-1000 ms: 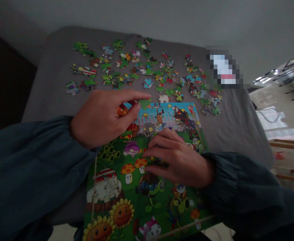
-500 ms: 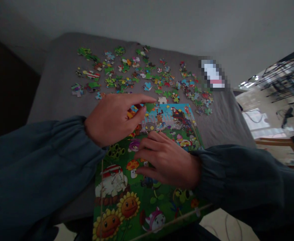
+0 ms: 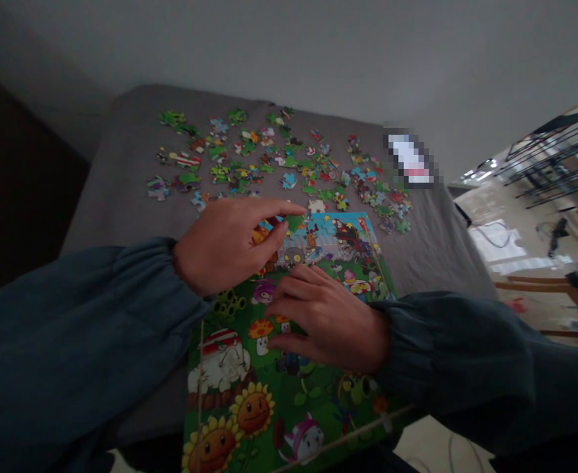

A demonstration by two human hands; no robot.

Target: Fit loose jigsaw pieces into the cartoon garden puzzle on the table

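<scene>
My left hand (image 3: 234,240) pinches a green puzzle piece (image 3: 296,223) between thumb and index finger, over the upper part of the puzzle board (image 3: 249,437). Colourful cartoon plants and characters cover the board, among them two sunflowers at its lower left. My right hand (image 3: 326,315) is over the board's middle, palm down, fingers curved and apart, with nothing visible in them. Its fingertips are close to the picture; I cannot tell whether they touch it. Just above the board's top edge lies a pale puzzle piece (image 3: 316,205).
Many loose puzzle pieces (image 3: 242,172) are scattered beyond the board on a grey cloth-covered surface (image 3: 121,144). A pixelated phone-like object (image 3: 410,157) lies at the back right. To the right are a black wire rack (image 3: 559,157) and a wooden frame (image 3: 535,286).
The view has shifted slightly, so the pieces and board's top edge appear a little lower. Both hands keep nearly the same pose, and the green puzzle piece stays in my left hand.
</scene>
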